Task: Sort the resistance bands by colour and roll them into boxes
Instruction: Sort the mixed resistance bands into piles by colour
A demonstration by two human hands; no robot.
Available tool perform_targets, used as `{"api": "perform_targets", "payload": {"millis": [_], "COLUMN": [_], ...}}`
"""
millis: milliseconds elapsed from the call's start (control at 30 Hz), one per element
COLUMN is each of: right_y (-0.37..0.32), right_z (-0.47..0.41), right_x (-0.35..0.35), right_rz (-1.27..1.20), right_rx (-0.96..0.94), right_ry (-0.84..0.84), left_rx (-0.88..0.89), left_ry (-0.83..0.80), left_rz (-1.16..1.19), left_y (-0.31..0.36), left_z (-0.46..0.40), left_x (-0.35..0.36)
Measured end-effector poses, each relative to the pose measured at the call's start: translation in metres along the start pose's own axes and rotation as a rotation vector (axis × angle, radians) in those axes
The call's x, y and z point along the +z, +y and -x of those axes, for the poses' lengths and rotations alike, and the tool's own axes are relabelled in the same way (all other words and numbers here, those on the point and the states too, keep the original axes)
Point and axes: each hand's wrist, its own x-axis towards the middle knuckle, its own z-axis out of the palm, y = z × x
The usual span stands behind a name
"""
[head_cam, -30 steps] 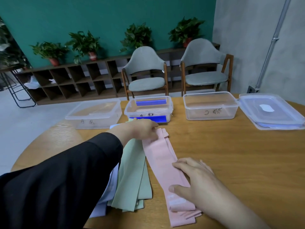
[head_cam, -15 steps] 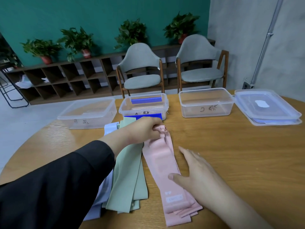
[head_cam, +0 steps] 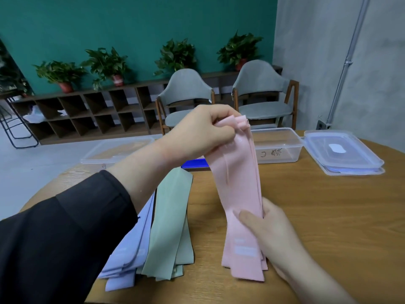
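A stack of pink bands (head_cam: pixel 237 185) hangs upright above the round wooden table (head_cam: pixel 328 216). My left hand (head_cam: pixel 201 132) pinches its top end, raised in front of the boxes. My right hand (head_cam: pixel 265 229) grips its lower part, thumb across the front. Green bands (head_cam: pixel 171 218) lie flat on the table to the left, with light blue bands (head_cam: pixel 131 253) beside them, partly under my black sleeve. Three clear plastic boxes stand at the far edge: a left one (head_cam: pixel 118 150), a middle one (head_cam: pixel 195 164) showing blue and mostly hidden by my hand, and a right one (head_cam: pixel 278 148).
A clear lid (head_cam: pixel 341 152) lies at the far right of the table. Two grey chairs (head_cam: pixel 260 95) stand behind the table, before a low shelf with potted plants (head_cam: pixel 105 64). Bare tabletop extends on the right side.
Both hands have lifted the pink bands off the table; the left hand raised the far end high while the right hand closed on the near part. The camera moved closer.
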Motion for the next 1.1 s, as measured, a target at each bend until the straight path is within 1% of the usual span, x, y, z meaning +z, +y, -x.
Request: {"api": "perform_targets", "payload": {"millis": [33,133,200,267,300,333,400,433,467,500,567,633,667,700,733,833,867,1033,1100], "right_y": [-0.003,-0.01,-0.013,-0.011,-0.006,0.0,0.013,0.016,0.018,0.021,0.026,0.029,0.03,0.031,0.032,0.034,0.034,0.032,0.03], "right_z": [0.003,0.008,0.01,0.008,0.006,0.002,-0.006,-0.009,-0.012,-0.015,-0.018,-0.018,-0.017,-0.016,-0.016,-0.016,-0.017,-0.013,-0.012], "right_x": [-0.004,-0.014,-0.018,-0.018,-0.018,-0.018,-0.02,-0.022,-0.024,-0.027,-0.035,-0.039,-0.04,-0.04,-0.039,-0.035,-0.035,-0.038,-0.04], "right_rz": [-0.023,-0.255,-0.269,-0.189,-0.039,0.229,0.917,1.06,1.074,1.024,0.954,0.936,0.933,0.933,0.938,0.989,1.0,0.954,0.927], "right_rx": [-0.001,0.054,0.032,0.01,-0.003,-0.023,-0.052,-0.068,-0.071,-0.085,-0.131,-0.154,-0.166,-0.175,-0.185,-0.199,-0.203,-0.21,-0.199], "right_ry": [-0.007,-0.156,-0.213,-0.226,-0.199,-0.153,-0.02,0.02,0.016,-0.01,-0.066,-0.093,-0.094,-0.1,-0.104,-0.104,-0.097,-0.085,-0.087], "left_rx": [-0.005,-0.07,-0.105,-0.143,-0.163,-0.175,-0.227,-0.258,-0.272,-0.267,-0.251,-0.274,-0.292,-0.315,-0.334,-0.393,-0.403,-0.397,-0.412], "left_ry": [0.008,-0.002,-0.042,-0.091,-0.127,-0.16,-0.218,-0.212,-0.179,-0.123,0.05,0.27,0.351,0.39,0.391,0.281,0.262,0.235,0.267], "left_rz": [-0.009,-0.088,-0.16,-0.216,-0.272,-0.375,-0.608,-0.664,-0.671,-0.637,-0.493,-0.317,-0.238,-0.188,-0.175,-0.32,-0.332,-0.324,-0.263], "left_y": [0.004,0.008,0.003,-0.011,-0.022,-0.033,-0.062,-0.074,-0.084,-0.092,-0.103,-0.104,-0.101,-0.097,-0.096,-0.099,-0.101,-0.103,-0.103], "left_z": [-0.003,-0.015,-0.026,-0.035,-0.038,-0.041,-0.04,-0.035,-0.029,-0.021,-0.004,0.018,0.03,0.04,0.048,0.064,0.065,0.066,0.066], "left_x": [-0.001,-0.003,-0.001,0.006,0.012,0.02,0.04,0.05,0.06,0.07,0.09,0.11,0.121,0.133,0.143,0.163,0.165,0.163,0.163]}}
